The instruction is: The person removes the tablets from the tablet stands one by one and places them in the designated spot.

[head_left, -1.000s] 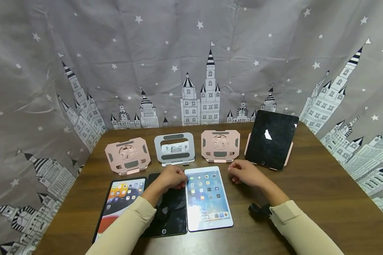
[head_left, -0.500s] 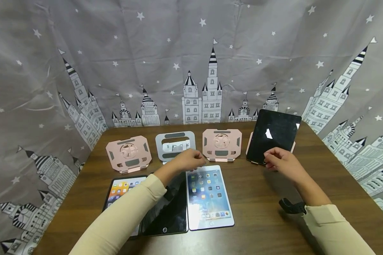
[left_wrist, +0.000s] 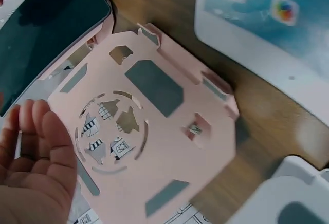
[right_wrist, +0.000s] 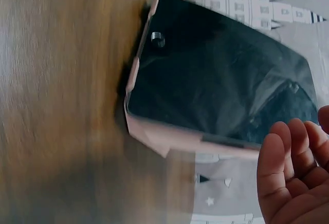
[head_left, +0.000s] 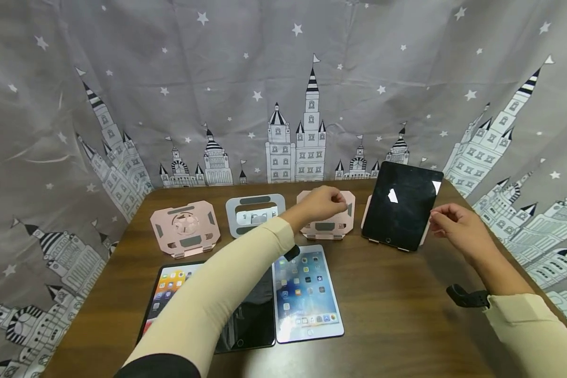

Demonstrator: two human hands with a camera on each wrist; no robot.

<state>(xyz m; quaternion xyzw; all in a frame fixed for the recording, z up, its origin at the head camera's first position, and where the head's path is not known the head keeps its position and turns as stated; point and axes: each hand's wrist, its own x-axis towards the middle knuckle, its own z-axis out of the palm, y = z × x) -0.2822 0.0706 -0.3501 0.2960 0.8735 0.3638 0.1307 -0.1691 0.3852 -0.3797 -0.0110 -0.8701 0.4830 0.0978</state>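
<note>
A black-screened tablet (head_left: 399, 210) leans tilted on a pink stand at the right end of the row. My right hand (head_left: 460, 228) is beside the tablet's right edge, its fingers loosely bent; I cannot tell whether they touch it. My left hand (head_left: 323, 203) hovers in front of the neighbouring pink stand (left_wrist: 169, 152), left of the tablet, with relaxed fingers and nothing in them. In the right wrist view, the tablet (right_wrist: 216, 75) rests against its stand's lower clips.
A grey stand (head_left: 233, 220) and another pink stand (head_left: 189, 223) stand further left. Flat in front lie a white tablet (head_left: 307, 299) with a lit screen, a black tablet (head_left: 260, 328), and a lit tablet (head_left: 163, 286) partly under my left sleeve. A grey castle-print curtain (head_left: 241, 126) hangs behind.
Both hands have moved up and right, from beside the white tablet towards the leaning tablet. My left forearm now crosses over the flat tablets. The tablets and stands stay put.
</note>
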